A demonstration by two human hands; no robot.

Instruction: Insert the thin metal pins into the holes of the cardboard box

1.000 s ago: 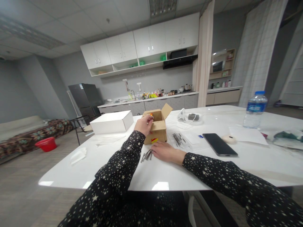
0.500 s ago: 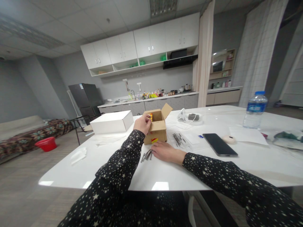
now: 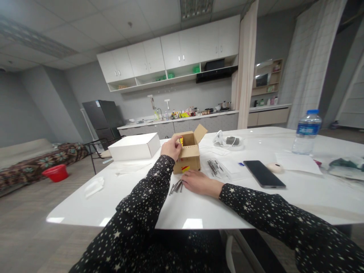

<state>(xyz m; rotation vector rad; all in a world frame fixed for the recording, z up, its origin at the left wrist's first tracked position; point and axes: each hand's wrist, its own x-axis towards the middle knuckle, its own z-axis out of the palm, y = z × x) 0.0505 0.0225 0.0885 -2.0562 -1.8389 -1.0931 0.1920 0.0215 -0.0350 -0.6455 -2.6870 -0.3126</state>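
Note:
My left hand (image 3: 171,147) is closed at the left side of a small open cardboard box (image 3: 193,164), its fingers bent at the box's upper edge. What those fingers pinch is hidden behind the hand. A yellow and red patch (image 3: 181,141) shows just beside the fingertips. My right hand (image 3: 198,182) rests low on the table in front of the box, fingers together and closed on the ends of several loose metal nails (image 3: 176,187). To the right of the box lies a clear plastic bag (image 3: 217,168) with more metal pieces in it.
A white box (image 3: 135,147) stands to the left on the white table (image 3: 127,204). Rightward are a black phone (image 3: 263,173), a white cabled device (image 3: 231,142), paper (image 3: 298,163) and a water bottle (image 3: 306,132). A crumpled tissue (image 3: 94,187) lies near the left edge.
My left hand has shifted very slightly at the box. The right hand, the nails and the box look unmoved.

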